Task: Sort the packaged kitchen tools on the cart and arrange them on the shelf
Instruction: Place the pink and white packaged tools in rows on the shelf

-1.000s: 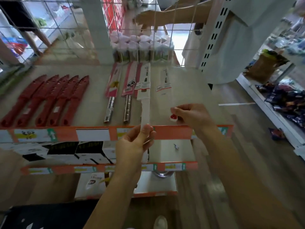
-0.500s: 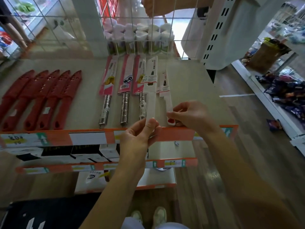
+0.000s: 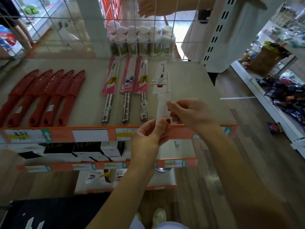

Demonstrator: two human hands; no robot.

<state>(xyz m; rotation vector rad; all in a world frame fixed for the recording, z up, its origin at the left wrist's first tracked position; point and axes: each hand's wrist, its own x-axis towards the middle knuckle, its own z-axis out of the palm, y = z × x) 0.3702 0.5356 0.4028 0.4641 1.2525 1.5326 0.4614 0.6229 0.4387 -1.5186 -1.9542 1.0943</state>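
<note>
The white-handled packaged knife (image 3: 160,96) hangs just above the top shelf (image 3: 92,96), at the right end of the row, its long axis running from the shelf's front edge toward the wire grid (image 3: 155,30) at the back, card sleeve at the far end. The left hand (image 3: 148,138) pinches the near end of the handle between thumb and forefinger, other fingers curled; the right hand (image 3: 189,114), equally close, nips the handle's right edge with its fingertips, and a second white packet seems tucked behind, though I cannot separate them. Immediately left lie three steel-handled knives (image 3: 126,91) in glossy pink card sleeves, parallel to it; well left, five matte red plastic knife sheaths (image 3: 47,98) fan out. I judge the next move is a short lowering, kept parallel to its neighbours.
</note>
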